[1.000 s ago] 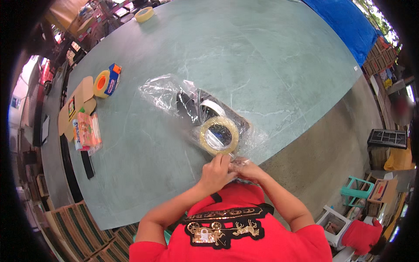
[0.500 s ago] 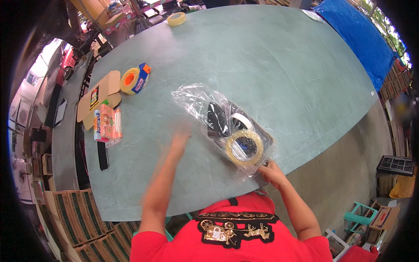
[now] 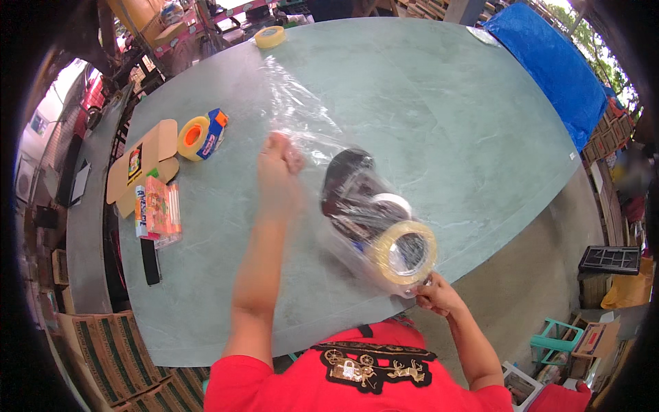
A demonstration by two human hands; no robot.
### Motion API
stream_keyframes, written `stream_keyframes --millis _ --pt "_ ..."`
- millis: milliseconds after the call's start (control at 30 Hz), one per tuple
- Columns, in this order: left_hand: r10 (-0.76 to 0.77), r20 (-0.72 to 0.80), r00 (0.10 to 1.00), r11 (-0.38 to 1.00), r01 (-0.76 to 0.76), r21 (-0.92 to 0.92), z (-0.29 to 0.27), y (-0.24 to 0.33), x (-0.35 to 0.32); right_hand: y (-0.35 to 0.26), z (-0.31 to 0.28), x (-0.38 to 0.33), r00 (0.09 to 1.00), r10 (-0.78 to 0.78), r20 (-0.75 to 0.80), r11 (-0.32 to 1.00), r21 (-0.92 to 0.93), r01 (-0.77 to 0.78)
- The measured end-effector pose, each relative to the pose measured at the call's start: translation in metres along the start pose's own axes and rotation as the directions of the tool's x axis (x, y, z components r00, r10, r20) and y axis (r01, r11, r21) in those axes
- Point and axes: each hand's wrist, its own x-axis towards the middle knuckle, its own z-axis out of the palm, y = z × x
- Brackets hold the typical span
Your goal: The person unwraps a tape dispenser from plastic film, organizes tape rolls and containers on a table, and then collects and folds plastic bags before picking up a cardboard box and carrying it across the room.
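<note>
A clear plastic bag (image 3: 305, 110) stretches at a slant over the green-grey table. Through its film I see a yellowish tape roll (image 3: 405, 253), a white roll (image 3: 392, 204) and a dark, rounded item (image 3: 349, 172) whose kind I cannot make out. My left hand (image 3: 280, 161), a little blurred, is closed on the left edge of the bag near its upper, loose part. The near right end of the bag, beside the tape roll, is pinched in the fingers of my right hand (image 3: 438, 294).
To the left lie a folded brown cardboard piece (image 3: 147, 161), a tape roll on a blue-and-orange dispenser (image 3: 203, 134), small colourful packs (image 3: 158, 209) and a black strip (image 3: 149, 262). Another tape roll (image 3: 270, 37) rests at the table's far edge. Cartons (image 3: 113, 347) stand below left.
My left hand has moved up to the bag and taken hold of its edge. The bag's upper part has stretched out farther away, and the contents have shifted slightly right.
</note>
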Motion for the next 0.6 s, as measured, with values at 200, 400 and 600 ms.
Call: stream_keyframes --millis 200,400,600 --pt "-0.044 -0.317 0.948 0.996 0.017 -0.086 -0.136 0.050 0.065 0.011 -0.034 0.009 0.983 -0.106 -0.153 0.994 -0.025 0.103" --pt "0.397 -0.320 0.860 0.121 0.296 0.947 -0.308 0.072 0.032 0.010 -0.051 -0.001 0.983 -0.104 -0.154 0.994 -0.056 0.096" --pt "0.632 0.405 0.661 -0.670 0.203 0.714 -0.209 0.130 -0.004 0.010 -0.079 -0.003 0.985 0.023 -0.173 1.000 0.025 -0.019"
